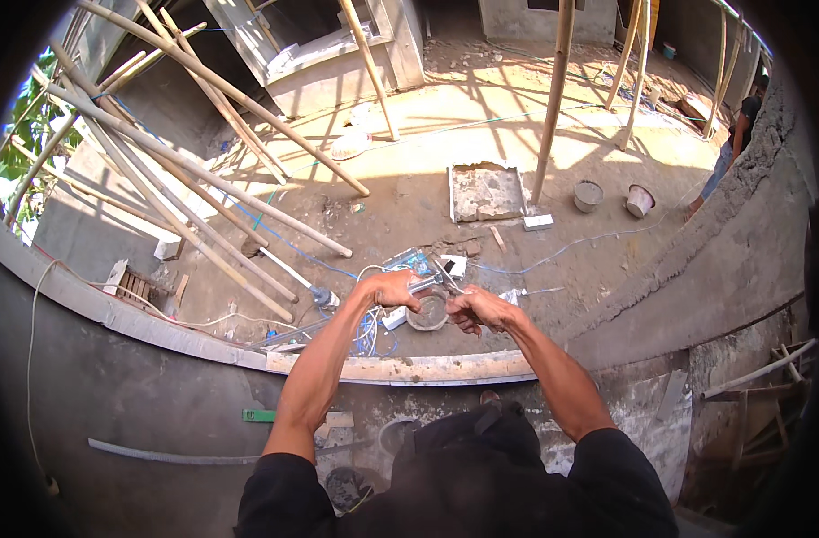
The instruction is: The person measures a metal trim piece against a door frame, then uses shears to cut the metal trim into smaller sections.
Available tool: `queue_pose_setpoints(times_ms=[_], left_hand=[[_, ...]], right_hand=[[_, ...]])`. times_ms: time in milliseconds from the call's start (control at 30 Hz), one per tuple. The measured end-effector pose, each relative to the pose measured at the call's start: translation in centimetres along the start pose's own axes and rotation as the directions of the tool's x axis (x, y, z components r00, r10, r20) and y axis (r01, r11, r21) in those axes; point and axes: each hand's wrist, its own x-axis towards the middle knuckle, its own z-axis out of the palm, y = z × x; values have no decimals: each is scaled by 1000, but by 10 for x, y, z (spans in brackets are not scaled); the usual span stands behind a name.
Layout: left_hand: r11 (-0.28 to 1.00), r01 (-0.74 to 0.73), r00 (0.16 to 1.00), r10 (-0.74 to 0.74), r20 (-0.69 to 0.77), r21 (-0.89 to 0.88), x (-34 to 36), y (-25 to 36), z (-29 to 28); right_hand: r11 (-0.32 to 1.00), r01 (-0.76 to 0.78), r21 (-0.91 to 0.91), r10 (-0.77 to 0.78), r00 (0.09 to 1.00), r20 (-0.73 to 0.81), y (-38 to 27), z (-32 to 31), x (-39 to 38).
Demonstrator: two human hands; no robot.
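Observation:
Out over the low wall, my left hand [394, 290] is closed around a shiny silver metal cylinder [425, 284]. Close to its right, my right hand [478, 310] has its fingers curled in at the end of a thin metal tool [449, 276], whose exact kind is too small to make out. The tool and the cylinder cross or meet between my hands; I cannot tell if they touch. Below them is a round grey bucket [427, 316], partly hidden by my fingers. White and blue cables [366, 334] lie tangled on the ground left of it.
The wall's curved ledge [409, 368] runs in front of me. Bamboo poles [212, 161] lean at the left; another pole [553, 99] stands ahead. Two buckets [587, 195] and a square concrete frame [486, 193] sit farther off. A person [737, 139] is at the far right.

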Motion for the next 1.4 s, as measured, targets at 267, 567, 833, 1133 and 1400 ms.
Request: queue_pose_setpoints(times_ms=[267, 567, 833, 1133, 1400], left_hand=[[993, -79, 994, 85, -73, 90, 37, 12, -36], [804, 366, 914, -217, -342, 469, 54, 37, -46], [580, 531, 708, 97, -699, 618, 38, 45, -13], [263, 572, 665, 406, -627, 777, 31, 18, -11], [370, 500, 648, 441, -621, 783, 5, 26, -3]], right_hand=[[965, 47, 257, -8, 988, -151, -8, -21, 31], [723, -81, -686, -533, 566, -628, -9, -40, 63], [706, -226, -671, -411, 641, -648, -30, -34, 47], [558, -293, -777, -538, 585, -607, -36, -21, 47], [984, 62, 169, 49, 809, -585, -50, -41, 55]])
